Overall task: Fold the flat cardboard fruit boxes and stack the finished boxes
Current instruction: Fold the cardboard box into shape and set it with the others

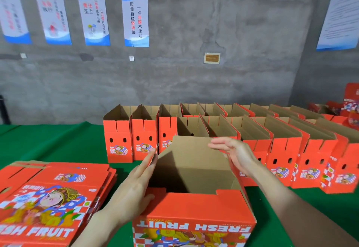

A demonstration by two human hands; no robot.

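Standing open in front of me on the green counter is a half-formed red fruit box. Its broad printed face, reading "FRESH FRUIT" upside down from where I stand, is turned towards me. That puts the box's long axis left to right across my body, with one short end at each grip.

My left grip lies flat against the outside of the left end wall, fingers straight and pointing away from me, curled around nothing. My right grip is higher and farther out, at the top of the right end wall. Its fingers are also straight and apart, reaching leftward across the upper corner of the raised brown back panel. I cannot tell whether those fingertips touch the panel or hover just before it.

The box sits squarely between my two grips, with its hollow brown inside open to the top.

A stack of flat boxes lies on the counter at my near left, just beside my left forearm. The finished boxes stand in rows behind the one in progress, their narrow ends facing me.

I judge the next move to be a squeeze or fold inward from the two ends. The right grip is nearer the upright back panel.
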